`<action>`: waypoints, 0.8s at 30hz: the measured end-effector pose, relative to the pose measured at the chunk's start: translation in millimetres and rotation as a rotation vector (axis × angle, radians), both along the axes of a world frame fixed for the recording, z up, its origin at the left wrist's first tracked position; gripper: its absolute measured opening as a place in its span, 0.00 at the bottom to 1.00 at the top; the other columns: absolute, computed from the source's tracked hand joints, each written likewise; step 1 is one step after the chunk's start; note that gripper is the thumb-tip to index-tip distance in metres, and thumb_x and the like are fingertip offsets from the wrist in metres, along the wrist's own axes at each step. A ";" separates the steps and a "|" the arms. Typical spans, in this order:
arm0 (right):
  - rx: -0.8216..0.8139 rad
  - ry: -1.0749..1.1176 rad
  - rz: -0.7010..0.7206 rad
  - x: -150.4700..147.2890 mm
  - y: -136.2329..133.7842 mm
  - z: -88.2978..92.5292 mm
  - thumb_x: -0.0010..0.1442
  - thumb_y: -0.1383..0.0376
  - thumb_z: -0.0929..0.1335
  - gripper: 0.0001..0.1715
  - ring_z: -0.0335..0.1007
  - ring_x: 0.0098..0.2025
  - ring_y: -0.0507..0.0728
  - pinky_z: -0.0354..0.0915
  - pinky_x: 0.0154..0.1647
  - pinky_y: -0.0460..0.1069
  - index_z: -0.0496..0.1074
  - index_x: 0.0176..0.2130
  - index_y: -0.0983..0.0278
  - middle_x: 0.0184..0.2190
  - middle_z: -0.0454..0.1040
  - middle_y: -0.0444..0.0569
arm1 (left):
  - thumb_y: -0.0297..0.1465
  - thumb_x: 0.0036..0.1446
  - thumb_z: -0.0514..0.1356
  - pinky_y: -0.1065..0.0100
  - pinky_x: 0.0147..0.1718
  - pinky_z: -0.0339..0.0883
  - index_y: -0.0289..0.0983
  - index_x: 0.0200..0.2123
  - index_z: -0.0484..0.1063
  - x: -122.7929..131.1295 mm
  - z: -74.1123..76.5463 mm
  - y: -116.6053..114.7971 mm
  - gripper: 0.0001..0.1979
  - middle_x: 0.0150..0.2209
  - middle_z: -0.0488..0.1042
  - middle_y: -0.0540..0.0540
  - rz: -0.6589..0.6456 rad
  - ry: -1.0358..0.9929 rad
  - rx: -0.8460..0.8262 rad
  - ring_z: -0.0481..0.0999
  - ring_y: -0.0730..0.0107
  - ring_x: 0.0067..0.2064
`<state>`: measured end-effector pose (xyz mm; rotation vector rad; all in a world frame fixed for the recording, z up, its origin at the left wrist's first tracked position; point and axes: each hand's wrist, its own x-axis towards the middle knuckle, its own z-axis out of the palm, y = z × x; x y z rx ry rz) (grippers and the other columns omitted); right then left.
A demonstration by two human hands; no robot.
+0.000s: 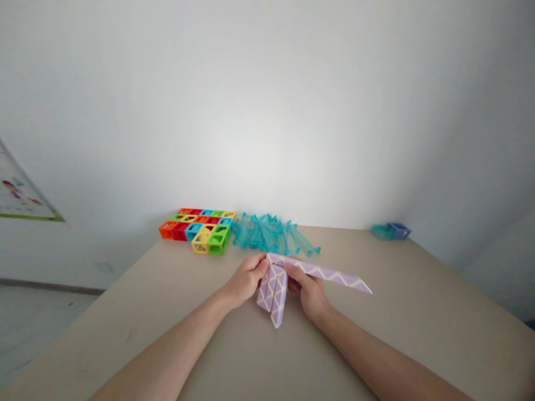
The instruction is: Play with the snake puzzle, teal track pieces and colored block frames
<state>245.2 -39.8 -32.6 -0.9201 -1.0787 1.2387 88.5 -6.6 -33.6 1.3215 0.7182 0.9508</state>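
One lilac puzzle (273, 287) points its long straight section (334, 275) rightward.

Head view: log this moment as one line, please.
left hand: gripping purple folding puzzle; right hand: gripping same puzzle; puzzle: partly folded; beyond: colored cubes, teal pieces

We face a pale wall (259, 100), brightest near its middle and dimmer at right, behind a beige table (355, 334). On our left we see a green-edged poster (25, 195), a dark skirting strip (50, 287) and grey floor (37, 320).
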 end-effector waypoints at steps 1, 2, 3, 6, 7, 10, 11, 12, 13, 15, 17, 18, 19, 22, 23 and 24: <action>0.000 -0.001 -0.005 -0.6 -0.5 0.7 0.49 0.52 0.72 0.20 0.47 0.18 0.48 0.45 0.19 0.45 0.64 0.23 0.63 0.15 0.55 0.37 | 0.46 0.54 0.59 0.71 0.27 0.58 0.33 0.39 0.71 0.5 -1.0 0.3 0.21 0.27 0.67 0.50 0.014 -0.004 0.002 0.65 0.73 0.27; -0.001 0.000 -0.011 -1.4 -1.1 1.6 0.49 0.52 0.72 0.20 0.47 0.18 0.48 0.45 0.19 0.46 0.64 0.23 0.63 0.15 0.55 0.37 | 0.46 0.55 0.59 0.71 0.29 0.59 0.33 0.39 0.72 1.1 -2.0 0.5 0.21 0.27 0.68 0.50 0.029 -0.007 0.014 0.65 0.72 0.28; -0.003 0.002 -0.020 -2.1 -1.7 2.7 0.48 0.52 0.72 0.20 0.47 0.18 0.48 0.45 0.19 0.46 0.64 0.23 0.63 0.15 0.54 0.37 | 0.45 0.55 0.59 0.70 0.30 0.60 0.33 0.39 0.72 1.8 -2.9 0.5 0.20 0.28 0.69 0.49 0.041 -0.009 0.029 0.66 0.71 0.29; -0.012 0.015 -0.051 -3.9 -3.2 5.3 0.46 0.53 0.73 0.20 0.47 0.18 0.48 0.44 0.19 0.46 0.64 0.22 0.63 0.15 0.54 0.37 | 0.45 0.56 0.58 0.69 0.33 0.60 0.33 0.39 0.72 4.5 -4.4 -0.6 0.20 0.29 0.72 0.48 0.043 -0.021 0.038 0.68 0.69 0.31; -0.013 0.022 -0.060 -4.3 -3.4 5.7 0.46 0.53 0.73 0.20 0.47 0.18 0.48 0.44 0.19 0.46 0.65 0.22 0.63 0.15 0.55 0.37 | 0.45 0.56 0.57 0.69 0.33 0.60 0.33 0.39 0.72 5.5 -4.2 -1.4 0.20 0.29 0.72 0.48 0.034 -0.030 0.027 0.68 0.69 0.31; -0.028 0.041 -0.074 -5.5 -3.6 5.4 0.45 0.54 0.74 0.19 0.47 0.18 0.48 0.44 0.19 0.46 0.65 0.22 0.63 0.15 0.55 0.37 | 0.46 0.56 0.58 0.69 0.32 0.60 0.33 0.38 0.72 7.9 -1.7 -4.0 0.21 0.27 0.71 0.49 0.023 -0.053 0.003 0.67 0.70 0.29; -0.037 0.046 -0.078 -6.1 -3.7 4.9 0.45 0.54 0.74 0.20 0.46 0.18 0.47 0.43 0.19 0.46 0.65 0.22 0.63 0.15 0.55 0.37 | 0.46 0.56 0.58 0.69 0.32 0.60 0.33 0.37 0.72 8.4 -0.5 -4.9 0.21 0.26 0.70 0.50 0.037 -0.046 0.015 0.67 0.70 0.29; -0.045 0.049 -0.080 -6.7 -3.9 4.4 0.45 0.54 0.74 0.20 0.46 0.18 0.47 0.43 0.19 0.46 0.65 0.22 0.63 0.15 0.55 0.37 | 0.47 0.56 0.57 0.69 0.32 0.60 0.33 0.37 0.73 8.6 0.7 -5.7 0.21 0.26 0.70 0.50 0.061 -0.030 0.037 0.66 0.70 0.29; -0.053 0.051 -0.083 -7.4 -4.1 3.9 0.45 0.54 0.74 0.19 0.45 0.18 0.47 0.43 0.18 0.46 0.65 0.22 0.63 0.15 0.54 0.36 | 0.47 0.56 0.57 0.70 0.32 0.59 0.33 0.36 0.73 8.6 1.6 -6.4 0.21 0.26 0.70 0.50 0.087 -0.010 0.064 0.66 0.71 0.29; -0.054 0.053 -0.084 -8.9 -5.1 3.1 0.46 0.53 0.73 0.19 0.45 0.18 0.47 0.42 0.18 0.46 0.65 0.23 0.63 0.15 0.54 0.36 | 0.47 0.56 0.57 0.70 0.31 0.59 0.33 0.37 0.73 8.3 1.9 -7.2 0.21 0.27 0.70 0.50 0.119 0.020 0.106 0.65 0.71 0.29; -0.046 0.053 -0.082 -10.1 -6.4 3.0 0.46 0.54 0.73 0.19 0.46 0.18 0.47 0.43 0.18 0.46 0.65 0.24 0.63 0.15 0.54 0.36 | 0.47 0.57 0.56 0.70 0.30 0.59 0.33 0.37 0.73 7.9 0.3 -7.1 0.21 0.28 0.70 0.50 0.116 0.015 0.106 0.65 0.72 0.29; -0.043 0.053 -0.081 -10.5 -7.0 3.2 0.46 0.54 0.73 0.19 0.46 0.18 0.47 0.42 0.18 0.46 0.65 0.24 0.63 0.16 0.54 0.37 | 0.47 0.57 0.56 0.71 0.30 0.59 0.33 0.38 0.73 7.8 -1.0 -6.8 0.21 0.27 0.70 0.50 0.106 0.003 0.089 0.65 0.72 0.29; -0.042 0.053 -0.081 -10.6 -7.5 3.5 0.46 0.54 0.73 0.19 0.46 0.18 0.47 0.42 0.18 0.46 0.65 0.25 0.63 0.16 0.54 0.37 | 0.47 0.56 0.57 0.71 0.30 0.59 0.34 0.37 0.73 7.8 -2.3 -6.5 0.21 0.27 0.70 0.50 0.097 -0.014 0.066 0.65 0.72 0.28; -0.045 0.054 -0.089 -9.8 -8.0 4.5 0.46 0.53 0.73 0.19 0.46 0.18 0.47 0.42 0.18 0.46 0.65 0.25 0.63 0.16 0.54 0.37 | 0.47 0.54 0.59 0.72 0.28 0.59 0.34 0.36 0.73 8.5 -3.6 -6.5 0.20 0.25 0.70 0.51 0.076 -0.061 -0.013 0.66 0.74 0.26; -0.041 0.050 -0.091 -9.3 -7.9 4.4 0.47 0.53 0.73 0.19 0.46 0.18 0.47 0.42 0.18 0.46 0.65 0.24 0.63 0.16 0.54 0.37 | 0.47 0.53 0.60 0.72 0.27 0.60 0.34 0.36 0.72 8.8 -2.9 -7.0 0.20 0.24 0.69 0.52 0.068 -0.069 -0.043 0.66 0.74 0.26; -0.032 0.043 -0.093 -8.7 -7.8 4.2 0.47 0.53 0.73 0.19 0.46 0.18 0.47 0.42 0.18 0.46 0.65 0.24 0.63 0.16 0.54 0.37 | 0.47 0.53 0.61 0.71 0.26 0.61 0.34 0.36 0.72 9.0 -1.7 -7.6 0.20 0.23 0.68 0.52 0.065 -0.074 -0.072 0.66 0.74 0.25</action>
